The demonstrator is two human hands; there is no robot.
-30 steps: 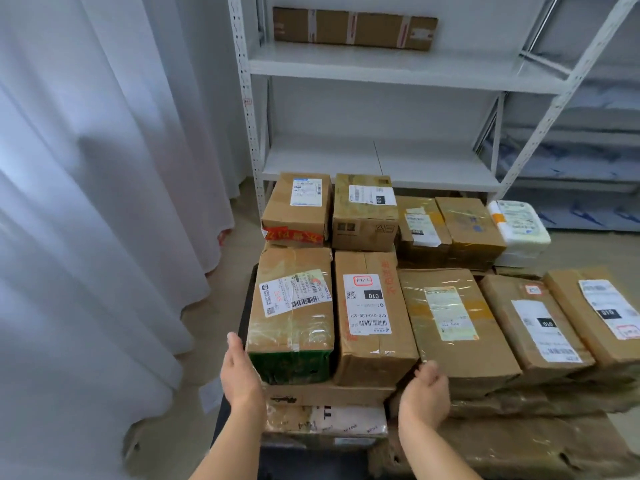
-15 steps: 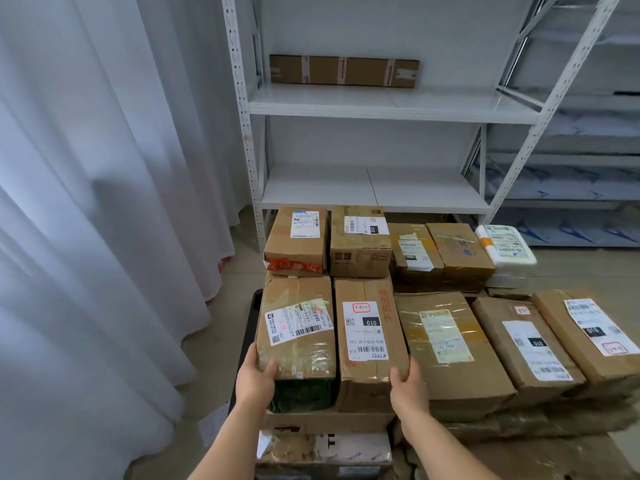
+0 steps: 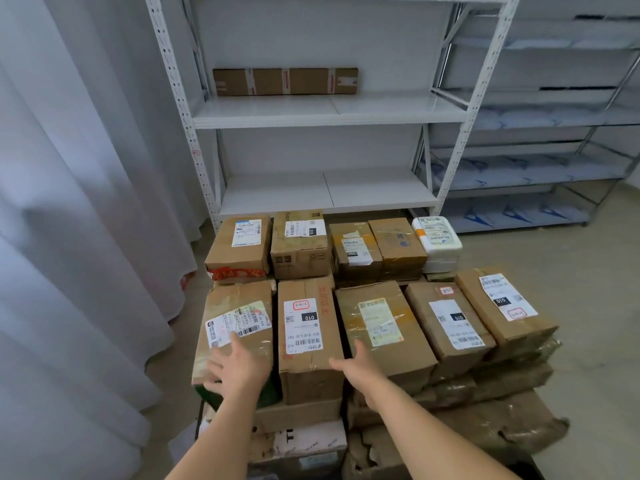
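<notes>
- Here the tape-wrapped parcel (image 3: 242, 299) lay flat and unlifted at the front left of the stack's upper layer. The left hand (image 3: 239, 370) rested on its near end, fingers spread and nearly straight, gripping nothing.
- The right hand (image 3: 358, 367) reached with fingers extended and thumb out over the seam between the tall carton (image 3: 306, 341) and the yellow-labelled parcel (image 3: 381, 320). It held nothing, and whether it touched either box could not be told.
- Progress, as judged: one long flat carton (image 3: 285, 81) lay on the shelf rack (image 3: 329, 110), while two rows of parcels lay on the stack. The shelving appeared barely begun, with grasp, lift and placement of this parcel all yet to come.
- Materials of the parcel: brown cardboard under glossy, wrinkled clear tape, with a white barcode label skewed across the top and a green face at the near end. It would probably be slippery under bare palms.
- The tall carton was matt corrugated board, sharp-edged, with red print along one side. Its neighbour was glazed with tape and had softened corners.
- Outward: a white foam box (image 3: 437, 235) with rounded edges sat at the back right, and crushed, film-wrapped cartons formed the lower layer. A pale pleated curtain (image 3: 86, 237) hung to the left above a smooth beige floor (image 3: 571, 271).
</notes>
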